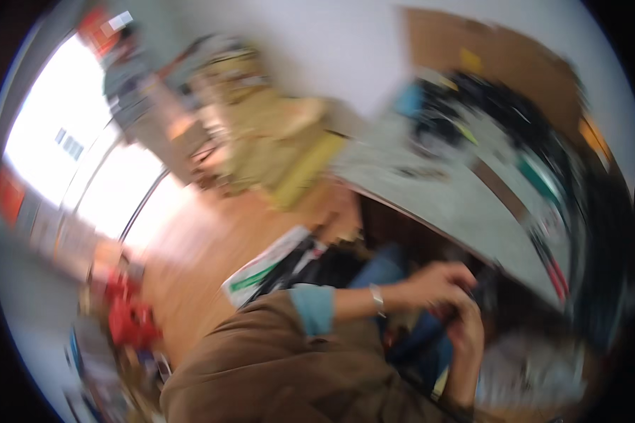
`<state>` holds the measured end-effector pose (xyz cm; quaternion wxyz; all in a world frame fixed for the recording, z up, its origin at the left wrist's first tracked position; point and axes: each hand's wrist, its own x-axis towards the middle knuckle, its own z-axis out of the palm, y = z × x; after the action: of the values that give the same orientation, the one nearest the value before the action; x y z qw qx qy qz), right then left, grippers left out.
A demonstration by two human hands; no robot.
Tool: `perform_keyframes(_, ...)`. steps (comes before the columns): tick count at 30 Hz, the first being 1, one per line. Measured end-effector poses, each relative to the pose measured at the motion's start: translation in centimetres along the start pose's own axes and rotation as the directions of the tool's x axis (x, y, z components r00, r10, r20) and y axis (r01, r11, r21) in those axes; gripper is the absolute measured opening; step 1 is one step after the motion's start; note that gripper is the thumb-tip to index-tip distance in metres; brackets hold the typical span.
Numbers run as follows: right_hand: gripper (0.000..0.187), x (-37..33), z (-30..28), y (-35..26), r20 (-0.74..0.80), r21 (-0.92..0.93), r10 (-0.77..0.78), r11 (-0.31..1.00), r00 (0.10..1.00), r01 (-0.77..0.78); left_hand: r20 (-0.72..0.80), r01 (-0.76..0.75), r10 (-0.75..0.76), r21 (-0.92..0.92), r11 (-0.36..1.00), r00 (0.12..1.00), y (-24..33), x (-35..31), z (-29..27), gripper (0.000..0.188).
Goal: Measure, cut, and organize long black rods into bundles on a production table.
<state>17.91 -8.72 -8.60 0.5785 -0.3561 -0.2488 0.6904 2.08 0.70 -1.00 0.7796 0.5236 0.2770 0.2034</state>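
Note:
My left hand point(439, 283) reaches in from a brown sleeve with a light blue cuff, a bracelet point(377, 299) on its wrist. Its fingers are bent and meet my right hand point(466, 330) in front of my lap, beside the worktable's near edge. The right hand's fingers are curled too. Something small and dark may sit between the fingertips, but blur hides what it is. Below the hands show blue trouser legs point(430, 345).
The grey worktable point(430, 201) bears a tangle of black items point(501, 106), a brown strip point(499, 189) and a red-handled tool point(554, 271). Tan packages point(275, 134) are piled behind. Far left stands a person point(130, 99). Red objects point(132, 321) lie along the left side.

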Motion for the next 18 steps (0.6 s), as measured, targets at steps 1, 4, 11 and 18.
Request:
perform_keyframes(1,0.045,-0.2,1.7,-1.3,-0.071,-0.071,-0.038,0.997,0.997,0.033,0.089,-0.046,0.054,-0.084,0.995,0.995,-0.1,0.4,0.1,0.026)
perform_keyframes(4,0.051,-0.7,3.1,-0.8,0.0,-0.071,-0.106,0.992,0.994,0.105,0.169,-0.232,0.263,-0.185,0.955,0.95,0.2,-0.3,-1.2,0.024)
perform_keyframes(11,0.051,0.5,3.2,-0.8,0.049,-0.243,-0.115,0.962,0.992,0.124,0.181,-0.225,0.285,-0.292,0.93,0.941,-0.1,-0.8,-2.7,0.025)
perform_keyframes(18,0.054,-0.1,3.9,-1.7,0.021,-0.267,-0.101,0.958,0.995,0.103,0.192,-0.225,0.286,-0.287,0.931,0.939,0.4,-0.8,-1.8,0.023)
